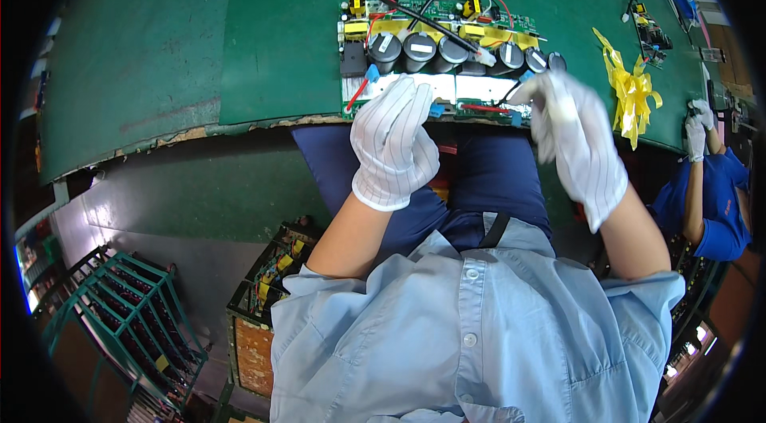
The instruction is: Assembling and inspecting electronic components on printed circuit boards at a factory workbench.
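Note:
A green circuit board (435, 52) with several large black capacitors, yellow tape, red and black wires and white strips lies at the near edge of the green bench (239, 48). My left hand (392, 140), in a white striped glove, hovers over the board's near edge with fingers curled together and nothing visible in them. My right hand (576, 136), gloved too and blurred, is raised at the board's right end, fingers loosely bent near a black wire; whether it pinches anything is unclear.
Yellow tape strips (630, 88) lie to the right on the bench. More boards (650, 32) sit at the far right, where a co-worker in blue (714, 191) sits. A green wire rack (132, 319) and a crate of parts (267, 287) stand on the floor to my left.

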A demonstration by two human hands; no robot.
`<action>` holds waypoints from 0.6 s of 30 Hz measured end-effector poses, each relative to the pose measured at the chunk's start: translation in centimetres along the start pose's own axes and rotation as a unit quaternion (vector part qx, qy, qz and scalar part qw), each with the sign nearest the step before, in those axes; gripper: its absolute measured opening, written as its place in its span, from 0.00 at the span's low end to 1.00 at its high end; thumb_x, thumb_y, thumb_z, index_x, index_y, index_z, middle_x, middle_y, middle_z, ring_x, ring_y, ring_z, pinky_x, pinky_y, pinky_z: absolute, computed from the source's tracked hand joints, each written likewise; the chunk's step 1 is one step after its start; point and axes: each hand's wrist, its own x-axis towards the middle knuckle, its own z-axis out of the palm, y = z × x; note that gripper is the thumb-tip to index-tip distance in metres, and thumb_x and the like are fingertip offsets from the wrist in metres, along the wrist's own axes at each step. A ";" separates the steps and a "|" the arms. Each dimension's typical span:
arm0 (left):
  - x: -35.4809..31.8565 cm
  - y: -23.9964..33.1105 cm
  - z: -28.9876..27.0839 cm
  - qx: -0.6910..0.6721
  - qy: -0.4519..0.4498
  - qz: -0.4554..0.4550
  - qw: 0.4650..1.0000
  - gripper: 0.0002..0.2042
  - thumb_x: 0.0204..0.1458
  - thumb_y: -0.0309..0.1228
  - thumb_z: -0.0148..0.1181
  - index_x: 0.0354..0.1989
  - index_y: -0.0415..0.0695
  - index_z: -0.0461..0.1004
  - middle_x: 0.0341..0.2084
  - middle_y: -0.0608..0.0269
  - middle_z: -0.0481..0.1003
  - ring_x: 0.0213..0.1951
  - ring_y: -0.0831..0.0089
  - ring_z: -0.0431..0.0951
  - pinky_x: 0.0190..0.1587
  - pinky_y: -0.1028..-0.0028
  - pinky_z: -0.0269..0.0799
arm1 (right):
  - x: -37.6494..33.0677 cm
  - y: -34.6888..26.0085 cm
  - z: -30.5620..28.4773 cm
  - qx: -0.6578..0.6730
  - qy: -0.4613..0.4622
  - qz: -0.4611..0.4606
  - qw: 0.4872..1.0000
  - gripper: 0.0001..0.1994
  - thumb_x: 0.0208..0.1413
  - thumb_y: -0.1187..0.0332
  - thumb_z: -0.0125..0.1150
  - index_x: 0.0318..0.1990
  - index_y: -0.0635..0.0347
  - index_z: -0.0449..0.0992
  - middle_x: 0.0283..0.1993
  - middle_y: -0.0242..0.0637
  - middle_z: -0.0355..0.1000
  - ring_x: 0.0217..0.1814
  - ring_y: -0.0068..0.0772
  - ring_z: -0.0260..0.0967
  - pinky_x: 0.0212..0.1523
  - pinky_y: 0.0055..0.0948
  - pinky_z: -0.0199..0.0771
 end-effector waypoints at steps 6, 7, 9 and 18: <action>0.1 0.3 0.6 0.019 -0.019 -0.013 1.000 0.24 0.37 0.23 0.59 0.49 0.48 0.74 0.47 0.58 0.71 0.50 0.58 0.73 0.50 0.66 0.65 | -6.2 2.2 6.3 0.518 -0.077 0.262 0.810 0.23 0.54 0.52 0.59 0.42 0.67 0.71 0.26 0.30 0.66 0.23 0.20 0.64 0.25 0.19 0.67; 0.0 0.1 0.6 0.016 -0.018 -0.005 1.000 0.24 0.37 0.24 0.60 0.48 0.50 0.74 0.46 0.58 0.71 0.50 0.59 0.73 0.50 0.66 0.65 | -7.6 3.3 7.3 0.536 -0.118 0.261 0.794 0.25 0.58 0.47 0.54 0.44 0.66 0.70 0.29 0.30 0.67 0.27 0.19 0.67 0.30 0.19 0.71; 0.0 0.2 0.6 0.021 -0.010 -0.002 1.000 0.21 0.35 0.26 0.61 0.43 0.53 0.77 0.44 0.60 0.72 0.48 0.61 0.74 0.48 0.67 0.66 | -9.8 4.4 7.8 0.550 -0.230 0.309 0.741 0.17 0.59 0.57 0.55 0.43 0.65 0.70 0.35 0.33 0.69 0.34 0.20 0.69 0.37 0.18 0.69; 0.4 0.2 -0.9 -0.014 -0.013 -0.006 1.000 0.16 0.29 0.25 0.58 0.32 0.50 0.80 0.35 0.60 0.75 0.38 0.61 0.78 0.37 0.68 0.71 | 1.6 0.1 0.8 -0.283 0.042 -0.083 0.955 0.13 0.55 0.68 0.58 0.46 0.60 0.69 0.31 0.40 0.74 0.28 0.40 0.72 0.28 0.33 0.72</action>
